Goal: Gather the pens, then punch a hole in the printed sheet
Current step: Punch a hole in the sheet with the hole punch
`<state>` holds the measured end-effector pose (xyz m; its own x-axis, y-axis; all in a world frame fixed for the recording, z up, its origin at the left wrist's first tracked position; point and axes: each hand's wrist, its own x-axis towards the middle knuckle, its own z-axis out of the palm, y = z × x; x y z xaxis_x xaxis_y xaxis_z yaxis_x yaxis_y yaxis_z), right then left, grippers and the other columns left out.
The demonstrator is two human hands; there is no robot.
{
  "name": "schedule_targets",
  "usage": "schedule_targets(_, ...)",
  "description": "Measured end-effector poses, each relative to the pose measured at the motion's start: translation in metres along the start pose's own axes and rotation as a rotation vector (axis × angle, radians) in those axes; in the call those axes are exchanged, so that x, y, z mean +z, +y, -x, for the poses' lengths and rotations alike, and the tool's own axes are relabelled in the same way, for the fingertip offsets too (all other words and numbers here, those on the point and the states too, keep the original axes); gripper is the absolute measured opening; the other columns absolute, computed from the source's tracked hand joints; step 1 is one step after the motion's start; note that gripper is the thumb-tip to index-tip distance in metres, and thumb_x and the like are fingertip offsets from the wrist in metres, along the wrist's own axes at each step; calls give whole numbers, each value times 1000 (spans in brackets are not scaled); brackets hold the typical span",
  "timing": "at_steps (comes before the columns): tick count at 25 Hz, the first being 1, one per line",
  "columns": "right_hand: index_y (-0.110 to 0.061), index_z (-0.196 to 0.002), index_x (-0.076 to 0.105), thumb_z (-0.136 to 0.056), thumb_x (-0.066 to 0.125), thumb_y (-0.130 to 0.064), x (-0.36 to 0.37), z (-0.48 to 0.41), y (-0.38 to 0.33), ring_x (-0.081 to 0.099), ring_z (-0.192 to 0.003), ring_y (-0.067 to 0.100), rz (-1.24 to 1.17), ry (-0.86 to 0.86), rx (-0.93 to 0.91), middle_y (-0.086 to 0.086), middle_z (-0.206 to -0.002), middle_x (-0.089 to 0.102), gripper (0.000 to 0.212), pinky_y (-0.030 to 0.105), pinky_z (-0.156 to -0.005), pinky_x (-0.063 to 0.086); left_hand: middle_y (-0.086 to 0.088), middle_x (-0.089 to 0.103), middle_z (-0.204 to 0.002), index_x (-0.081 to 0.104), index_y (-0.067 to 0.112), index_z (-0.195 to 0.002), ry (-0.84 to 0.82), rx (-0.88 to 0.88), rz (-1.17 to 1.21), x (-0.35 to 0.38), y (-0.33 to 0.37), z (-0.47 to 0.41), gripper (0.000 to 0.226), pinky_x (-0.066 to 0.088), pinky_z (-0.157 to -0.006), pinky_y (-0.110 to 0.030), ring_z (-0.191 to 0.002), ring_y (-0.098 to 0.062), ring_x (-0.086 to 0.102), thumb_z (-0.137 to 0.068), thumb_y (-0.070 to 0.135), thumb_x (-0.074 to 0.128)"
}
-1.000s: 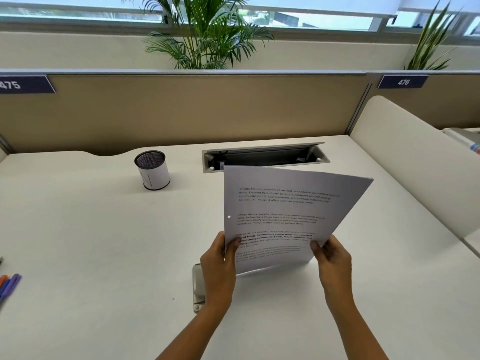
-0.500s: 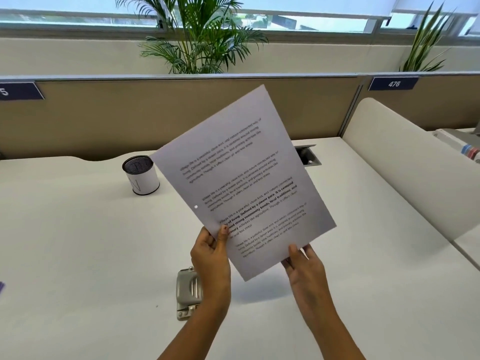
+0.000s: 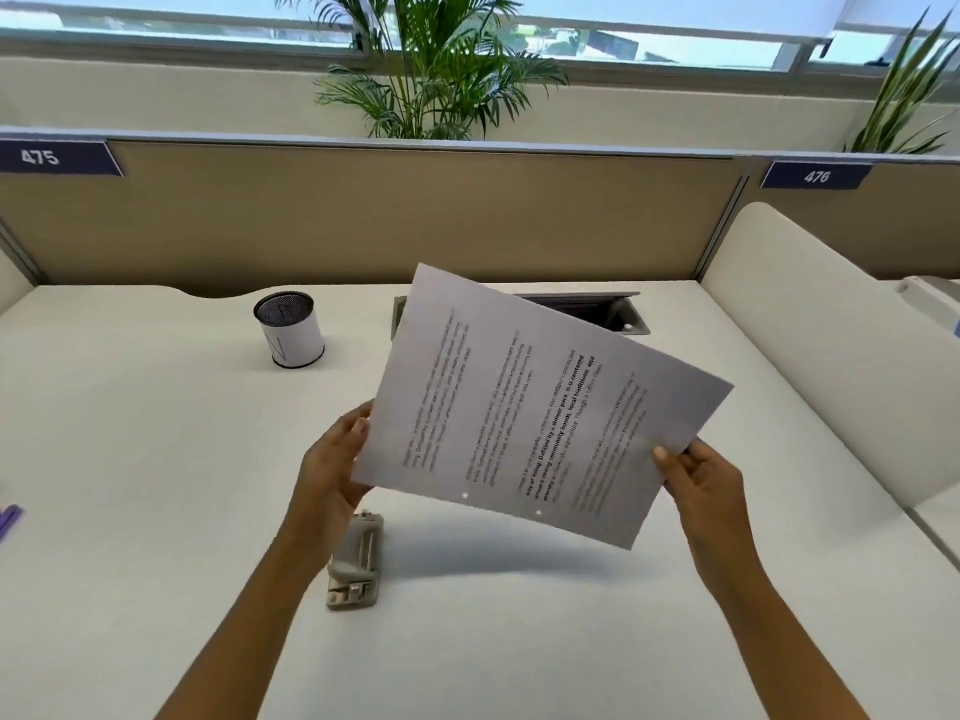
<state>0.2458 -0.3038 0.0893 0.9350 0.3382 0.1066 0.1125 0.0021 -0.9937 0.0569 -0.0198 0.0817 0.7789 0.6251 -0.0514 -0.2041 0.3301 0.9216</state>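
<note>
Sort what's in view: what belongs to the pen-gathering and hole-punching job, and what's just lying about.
Job: printed sheet, hole punch, pens at the left edge, mesh cup (likely for pens).
Lying about: cable hatch, potted palm, desk number signs.

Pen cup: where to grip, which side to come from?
Wrap the side wall of the pen cup at mid-height, coming from its near side. It stands upright, a plain round cylinder, with nothing touching it on the desk. Both the left hand and right hand pinch the sheet; the left is probably nearer, so free that one.
</note>
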Motion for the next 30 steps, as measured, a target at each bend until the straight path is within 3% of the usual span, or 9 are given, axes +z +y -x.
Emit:
schedule_targets(3, -31, -94, 67, -94, 56, -8, -10, -9, 2, 68, -85, 8, 91, -44, -49, -19, -89, 74, 25, 20, -77, 57, 8, 74, -100, 63, 24, -111, -60, 63, -462, 4, -3, -1, 23, 59, -71, -23, -94, -13, 70, -89, 28, 57)
schedule_targets(6, -29, -90, 66, -95, 55, -10, -10, -12, 7, 66, -81, 7, 119, -15, -116, -14, -89, 73, 23, 15, -71, 54, 9, 73, -95, 64, 21, -99, 112, 281, -645, 25, -10, -1, 10, 56, -72, -16, -87, -6, 69, -93, 20, 55)
schedule_targets(10, -27, -94, 64, -95, 55, -15, -10, -13, 22, 67, -84, 5, 59, 54, -147, -11, -91, 73, 15, 12, -72, 53, 12, 70, -92, 61, 20, -97, 321, 421, -624, 43, -30, 7, 8, 51, -65, -9, -83, -3, 67, -94, 21, 54)
schedule_targets(12, -31, -91, 65, -93, 58, -15, -10, -8, 37, 67, -83, 5, 51, 56, -115, -14, -89, 73, 17, 10, -70, 53, 9, 68, -89, 60, 16, -96, 392, 432, -644, 43, -47, 12, 10, 49, -63, -6, -79, -8, 67, -93, 22, 54)
schedule_targets(16, -24, -82, 63, -91, 60, -13, -8, -3, 61, 67, -84, 20, 95, 35, -44, -5, -83, 71, 14, 25, -74, 56, 6, 61, -71, 51, 19, -78, 488, 370, -703, 43, -73, 17, 15, 41, -51, -4, -62, -11, 58, -91, 16, 58)
schedule_targets(19, -26, -83, 64, -92, 60, -13, -7, -7, 59, 68, -82, 9, 32, 60, -57, -7, -86, 72, 16, 14, -71, 54, 15, 61, -73, 46, 33, -73, 528, 422, -683, 46, -75, 18, 22, 42, -51, -2, -68, -1, 63, -91, 23, 55)
schedule_targets(21, -27, -83, 64, -92, 60, -13, -7, -8, 62, 67, -80, 4, 22, 76, -50, -10, -86, 72, 16, 9, -68, 52, 16, 59, -72, 47, 28, -76, 543, 437, -666, 47, -78, 16, 15, 43, -53, -1, -70, 4, 61, -90, 26, 54)
schedule_targets(26, -28, -82, 64, -90, 61, -16, -7, -4, 80, 67, -79, 8, 109, 80, 23, -15, -82, 72, 15, 23, -71, 53, 9, 60, -69, 53, 15, -82, 579, 325, -711, 46, -92, 7, 10, 42, -52, -8, -62, -12, 56, -91, 18, 57)
schedule_targets(30, -25, -83, 67, -89, 64, -17, -15, -11, 78, 70, -78, 12, 45, 93, 43, -10, -84, 74, 11, 21, -68, 58, 5, 68, -84, 61, 13, -96, 527, 408, -736, 57, -71, -15, 11, 45, -58, -2, -70, -4, 62, -92, 22, 55)
